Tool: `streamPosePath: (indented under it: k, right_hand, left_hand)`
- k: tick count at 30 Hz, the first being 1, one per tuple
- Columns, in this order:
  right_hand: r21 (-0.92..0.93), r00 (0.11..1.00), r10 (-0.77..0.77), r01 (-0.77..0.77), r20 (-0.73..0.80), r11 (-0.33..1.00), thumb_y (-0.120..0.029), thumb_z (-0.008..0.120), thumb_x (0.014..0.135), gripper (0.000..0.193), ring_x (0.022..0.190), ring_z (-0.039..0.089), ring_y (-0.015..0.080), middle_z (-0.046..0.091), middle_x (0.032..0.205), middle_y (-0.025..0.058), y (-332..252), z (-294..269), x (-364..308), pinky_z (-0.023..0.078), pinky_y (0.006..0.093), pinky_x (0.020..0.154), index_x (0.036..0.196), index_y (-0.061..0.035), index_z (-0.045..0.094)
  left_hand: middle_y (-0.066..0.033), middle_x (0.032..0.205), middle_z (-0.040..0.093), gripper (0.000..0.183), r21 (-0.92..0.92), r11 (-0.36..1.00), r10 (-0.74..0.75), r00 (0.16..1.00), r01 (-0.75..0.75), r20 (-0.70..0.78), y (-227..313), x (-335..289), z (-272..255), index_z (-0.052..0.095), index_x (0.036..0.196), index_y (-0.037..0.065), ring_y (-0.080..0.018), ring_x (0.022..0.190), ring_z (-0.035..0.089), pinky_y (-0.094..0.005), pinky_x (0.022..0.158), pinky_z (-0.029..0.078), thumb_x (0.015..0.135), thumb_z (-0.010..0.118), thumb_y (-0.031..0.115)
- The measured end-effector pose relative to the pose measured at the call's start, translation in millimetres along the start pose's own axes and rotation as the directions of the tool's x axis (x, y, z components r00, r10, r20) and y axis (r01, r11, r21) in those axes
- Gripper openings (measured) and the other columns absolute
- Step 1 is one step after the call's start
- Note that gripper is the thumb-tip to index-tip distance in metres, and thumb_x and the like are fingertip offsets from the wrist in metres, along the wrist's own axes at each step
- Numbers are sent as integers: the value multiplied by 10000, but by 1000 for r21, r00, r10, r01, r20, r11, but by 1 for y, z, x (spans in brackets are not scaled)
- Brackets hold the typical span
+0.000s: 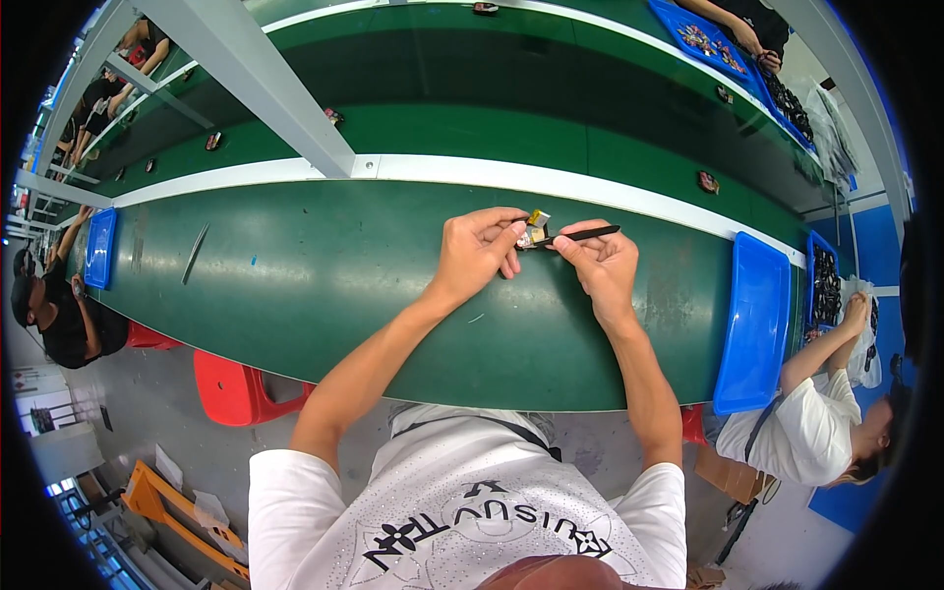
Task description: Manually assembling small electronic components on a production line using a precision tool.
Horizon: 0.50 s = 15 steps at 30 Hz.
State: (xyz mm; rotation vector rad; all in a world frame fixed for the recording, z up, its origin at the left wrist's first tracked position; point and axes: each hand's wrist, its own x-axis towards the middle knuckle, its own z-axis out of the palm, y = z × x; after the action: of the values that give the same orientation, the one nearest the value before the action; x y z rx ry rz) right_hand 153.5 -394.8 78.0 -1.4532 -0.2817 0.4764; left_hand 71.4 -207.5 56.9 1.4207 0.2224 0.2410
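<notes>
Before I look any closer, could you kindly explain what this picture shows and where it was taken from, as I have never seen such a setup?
There is no robot here: a person works with two bare hands. The one picture comes from a wide fisheye camera worn on their head, looking down, so straight edges curve near the rim. The left hand holds a small part with a yellow piece; the right hand holds a slim black tool against or close to it. On the green table a thin strip lies toward the left, and a blue tray sits at the right end.
</notes>
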Motion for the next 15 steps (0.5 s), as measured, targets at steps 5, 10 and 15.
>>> streamPosePath:
  k: [5, 10, 15]
  right_hand:
    - [-3, 1000, 16, -16, 11, 1000, 60, 752, 892, 149, 867, 734, 167, 735, 949, 132, -3, 0, 0, 592, 258, 769, 1018, 62, 673]
    - [1, 999, -11, 11, 45, 1000, 78, 743, 891, 138, 867, 731, 160, 731, 955, 128, -1, -2, -1, 593, 252, 779, 1006, 62, 669]
    - [26, 995, -90, 89, 47, 996, 75, 748, 889, 136, 761, 678, 86, 725, 907, 94, 4, 1, -2, 543, 204, 671, 1000, 55, 673]
  left_hand:
    - [-133, 837, 707, 266, -53, 996, -70, 996, 73, 58, -3, 4, -5, 672, 1170, -116, -166, 586, 683, -266, 484, 545, 1010, 645, 95]
    - [-129, 846, 700, 274, -63, 991, -109, 985, 118, 132, 0, 8, -12, 676, 1163, -110, -181, 589, 690, -270, 484, 550, 1016, 642, 119]
    - [-138, 888, 700, 293, -86, 984, -140, 972, 158, 191, 3, 8, -15, 675, 1165, -110, -192, 607, 700, -278, 488, 556, 1024, 640, 145]
